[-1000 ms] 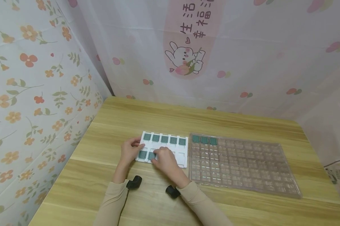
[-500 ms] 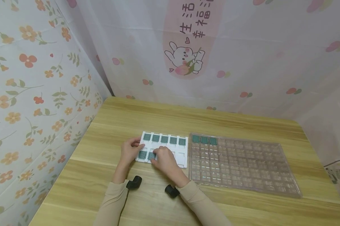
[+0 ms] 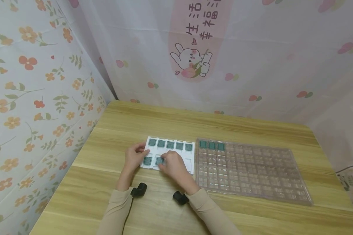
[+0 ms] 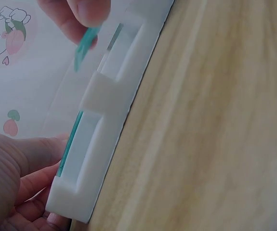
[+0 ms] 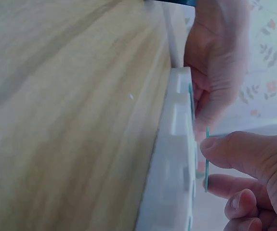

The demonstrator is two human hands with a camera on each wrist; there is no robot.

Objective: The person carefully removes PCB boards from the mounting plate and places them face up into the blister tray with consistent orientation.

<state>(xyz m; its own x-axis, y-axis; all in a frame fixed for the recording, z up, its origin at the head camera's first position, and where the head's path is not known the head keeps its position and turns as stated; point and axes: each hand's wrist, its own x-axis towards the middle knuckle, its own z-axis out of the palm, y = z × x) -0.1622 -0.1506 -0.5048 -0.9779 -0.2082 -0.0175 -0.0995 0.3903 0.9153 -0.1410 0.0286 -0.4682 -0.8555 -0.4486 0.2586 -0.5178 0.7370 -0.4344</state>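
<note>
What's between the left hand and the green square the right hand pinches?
Another green square, lying in the white tray; the head view shows it between the left hand and the pinched square.

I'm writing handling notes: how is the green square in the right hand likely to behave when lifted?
The green square is probably stiff: pinched by the right hand, its edge looks straight. It seems thin, so likely light. It might slip, as the pinch covers little of it.
</note>
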